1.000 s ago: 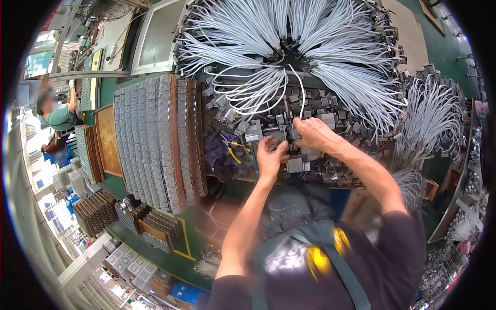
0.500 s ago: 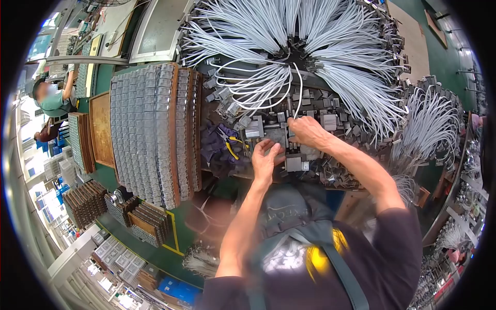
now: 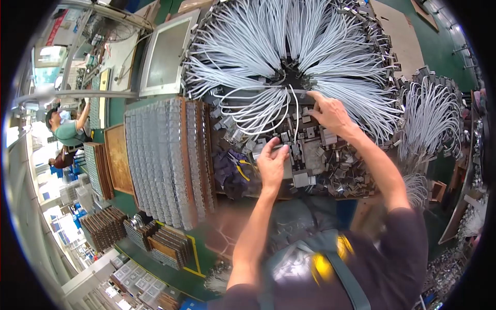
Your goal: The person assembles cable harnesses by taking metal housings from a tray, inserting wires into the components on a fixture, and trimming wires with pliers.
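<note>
My left hand [image 3: 272,166] is over the near side of the bench, thumb and fingertips apart, beside a metal fixture [image 3: 295,150]. Whether a small part lies behind its fingertips cannot be made out. My right hand [image 3: 333,116] reaches higher, index finger stretched out and thumb apart below. Its fingertip is at the end of a thin grey bar [image 3: 289,92]; contact is unclear. One white cable [image 3: 296,116] runs down to the fixture between my hands. Left of it lies a loose loop bundle of white cables [image 3: 258,116]. A metal block [image 3: 300,180] sits at the fixture's near end.
A large fan of white cables [image 3: 243,46] covers the far bench, with another bundle [image 3: 431,119] at right. Yellow-handled pliers [image 3: 241,168] lie on dark cloth. Loose metal parts [image 3: 346,175] are heaped right. Tall stacked trays [image 3: 160,155] stand left; a person [image 3: 70,133] is beyond.
My right hand has moved up and away from the fixture, its index finger now extended. My left hand has shifted slightly off the fixture. The whole view has tilted, so the bench appears lower.
</note>
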Demonstrator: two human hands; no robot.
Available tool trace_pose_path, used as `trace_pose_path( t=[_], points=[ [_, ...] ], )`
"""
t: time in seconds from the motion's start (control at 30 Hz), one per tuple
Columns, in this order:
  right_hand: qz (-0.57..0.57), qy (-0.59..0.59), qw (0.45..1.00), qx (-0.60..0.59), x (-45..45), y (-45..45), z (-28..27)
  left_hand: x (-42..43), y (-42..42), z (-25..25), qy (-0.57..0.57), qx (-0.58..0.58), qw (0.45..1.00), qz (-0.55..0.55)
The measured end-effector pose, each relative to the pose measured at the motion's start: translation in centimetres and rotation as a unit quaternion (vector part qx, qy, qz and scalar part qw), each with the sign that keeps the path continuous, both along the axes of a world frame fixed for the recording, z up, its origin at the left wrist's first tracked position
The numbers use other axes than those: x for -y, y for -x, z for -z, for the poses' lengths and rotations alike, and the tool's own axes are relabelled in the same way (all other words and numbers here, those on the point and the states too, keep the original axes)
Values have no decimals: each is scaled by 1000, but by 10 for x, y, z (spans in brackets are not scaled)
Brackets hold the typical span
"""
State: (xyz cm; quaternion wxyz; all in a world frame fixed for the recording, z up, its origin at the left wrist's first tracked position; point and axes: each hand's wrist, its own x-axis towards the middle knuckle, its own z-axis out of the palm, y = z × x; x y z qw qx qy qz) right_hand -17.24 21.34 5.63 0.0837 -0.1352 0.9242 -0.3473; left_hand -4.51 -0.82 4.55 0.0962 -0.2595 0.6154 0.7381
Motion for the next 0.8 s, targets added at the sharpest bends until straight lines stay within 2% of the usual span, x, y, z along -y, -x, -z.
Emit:
trace_pose_path(
  t=[0.03,0.07,0.17,0.2,0.27,0.33,0.4,0.43,0.5,0.53,0.6,0.63,0.67,0.7,0.73,0.8],
  points=[
    [-15,-34,999,-34,-4,7,6,-9,9,-2,19,-13,1000,-4],
    [-8,-30,999,-38,-6,13,10,-11,16,-5,75,-4,996,53],
    [-66,-92,993,-40,-6,30,27,-25,29,9,104,-43,989,94],
    [-59,-88,994,-42,-4,34,33,-30,33,3,107,-48,988,97],
    [-83,-83,989,-94,1,39,45,-34,38,8,197,-85,967,141],
    [-89,-97,988,-79,7,46,61,-38,45,7,247,-75,953,162],
    [-125,-124,977,-118,15,56,73,-36,51,1,393,-111,889,209],
    [-134,-143,975,-106,19,61,77,-31,53,10,397,-113,886,213],
    [-145,-149,969,-132,30,72,88,-22,56,34,266,-21,918,293],
    [-161,-160,961,-157,36,79,102,-24,57,35,162,45,941,292],
    [-171,-156,954,-189,47,89,125,-15,62,35,28,56,971,229],
    [-195,-137,954,-181,52,94,132,-11,69,20,12,67,978,196],
    [-221,-116,953,-171,60,96,140,-3,75,4,-3,81,984,161],
    [-212,-52,954,-206,67,100,144,8,81,-2,34,54,984,166],
    [-210,-47,954,-208,70,108,148,19,87,-7,78,55,980,175],
    [-268,-39,959,-83,74,120,151,34,92,-19,209,1,953,218]
  ],
)
